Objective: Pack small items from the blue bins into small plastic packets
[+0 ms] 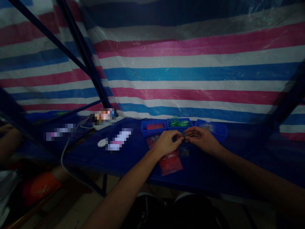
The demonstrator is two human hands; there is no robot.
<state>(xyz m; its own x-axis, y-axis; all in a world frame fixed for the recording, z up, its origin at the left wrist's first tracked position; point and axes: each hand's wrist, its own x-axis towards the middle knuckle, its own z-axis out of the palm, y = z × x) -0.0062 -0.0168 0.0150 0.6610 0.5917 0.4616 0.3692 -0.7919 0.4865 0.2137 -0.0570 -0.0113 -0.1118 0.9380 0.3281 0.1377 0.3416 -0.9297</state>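
My left hand (168, 141) and my right hand (202, 138) meet fingertip to fingertip above the blue table. Both pinch at something too small and dark to make out. Just below the fingertips is a small clear plastic bag (185, 152) with a few thin brownish pieces inside; whether the fingers touch it, I cannot tell. Red plastic bags (171, 163) lie under and in front of my left hand. Behind the hands stand three blue bins: the left bin (144, 129) holds red bags, the middle bin (181, 128) green packets, the right bin (220, 131) clear bags.
Left on the table (133, 159) are a white oval object (102, 142), a blurred-out flat object (119, 139) and a white power strip (100, 126) with cables. Blue metal posts (89, 60) frame a striped tarp (190, 73). Another person's arm (9, 143) shows at far left.
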